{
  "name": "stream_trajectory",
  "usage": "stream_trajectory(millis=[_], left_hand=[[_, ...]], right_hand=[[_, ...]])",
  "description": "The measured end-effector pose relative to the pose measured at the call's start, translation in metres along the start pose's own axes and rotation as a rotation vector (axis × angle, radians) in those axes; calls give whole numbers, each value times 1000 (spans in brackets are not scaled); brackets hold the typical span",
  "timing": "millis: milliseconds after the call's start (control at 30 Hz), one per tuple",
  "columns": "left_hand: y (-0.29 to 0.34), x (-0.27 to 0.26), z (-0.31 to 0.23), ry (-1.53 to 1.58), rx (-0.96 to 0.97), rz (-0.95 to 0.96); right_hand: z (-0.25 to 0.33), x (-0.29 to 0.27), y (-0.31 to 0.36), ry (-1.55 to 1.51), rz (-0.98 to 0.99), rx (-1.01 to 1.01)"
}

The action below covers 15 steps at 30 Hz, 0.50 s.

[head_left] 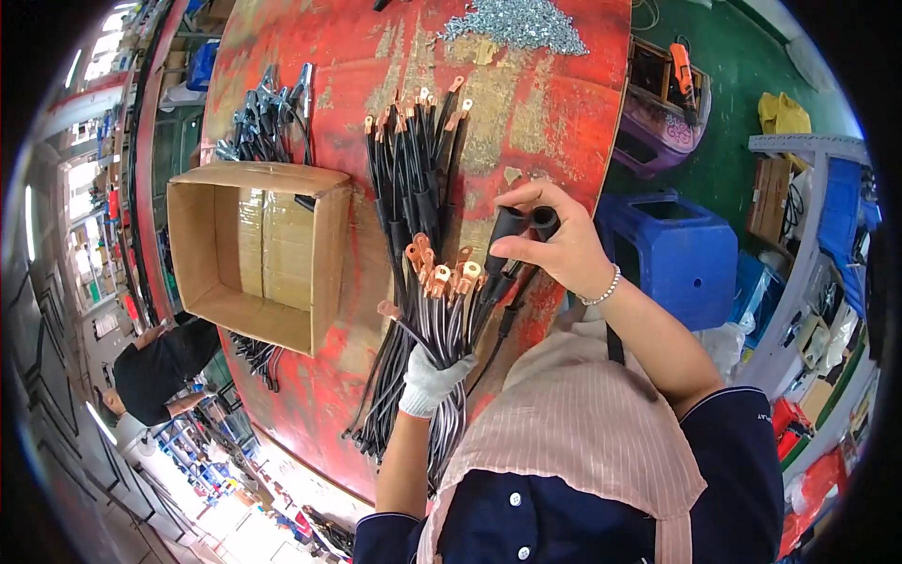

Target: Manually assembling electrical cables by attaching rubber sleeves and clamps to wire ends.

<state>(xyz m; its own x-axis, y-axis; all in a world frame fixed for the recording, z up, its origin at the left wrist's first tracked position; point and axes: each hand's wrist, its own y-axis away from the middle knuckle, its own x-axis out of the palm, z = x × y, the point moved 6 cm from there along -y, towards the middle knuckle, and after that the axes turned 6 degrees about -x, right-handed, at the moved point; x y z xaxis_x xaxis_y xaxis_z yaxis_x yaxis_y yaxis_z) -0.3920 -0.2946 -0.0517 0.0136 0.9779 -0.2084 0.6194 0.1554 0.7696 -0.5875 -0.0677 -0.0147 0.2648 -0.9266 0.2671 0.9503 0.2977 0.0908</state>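
A white knit glove covers my left hand point(434, 381), which is closed around a bundle of black cables point(438, 324) near the table's front edge. Copper ring lugs point(442, 279) fan out at the bundle's upper end. My bare right hand point(564, 235), with a beaded bracelet at the wrist, grips black rubber sleeves point(508, 226) just right of those lugs. The open end of one sleeve faces up between thumb and fingers. Black cable hangs below this hand; whether it runs into the sleeves I cannot tell. Beyond, another bundle of lugged black cables point(418, 174) lies on the red table point(319, 404).
Left on the table stands an open cardboard box point(329, 254), with metal clamps point(268, 122) behind it. Small metal fasteners point(517, 26) are heaped at the far edge. A blue plastic stool point(691, 273) is at the right. Another person point(160, 371) is at the far left.
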Motion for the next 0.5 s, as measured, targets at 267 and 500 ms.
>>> stream_trajectory(millis=[267,500], left_hand=[[1,-1,-5,-73,37,-44],[-1,-2,7,-66,13,-30]], right_hand=[[16,18,14,272,49,-159],[-20,26,40,224,186,90]])
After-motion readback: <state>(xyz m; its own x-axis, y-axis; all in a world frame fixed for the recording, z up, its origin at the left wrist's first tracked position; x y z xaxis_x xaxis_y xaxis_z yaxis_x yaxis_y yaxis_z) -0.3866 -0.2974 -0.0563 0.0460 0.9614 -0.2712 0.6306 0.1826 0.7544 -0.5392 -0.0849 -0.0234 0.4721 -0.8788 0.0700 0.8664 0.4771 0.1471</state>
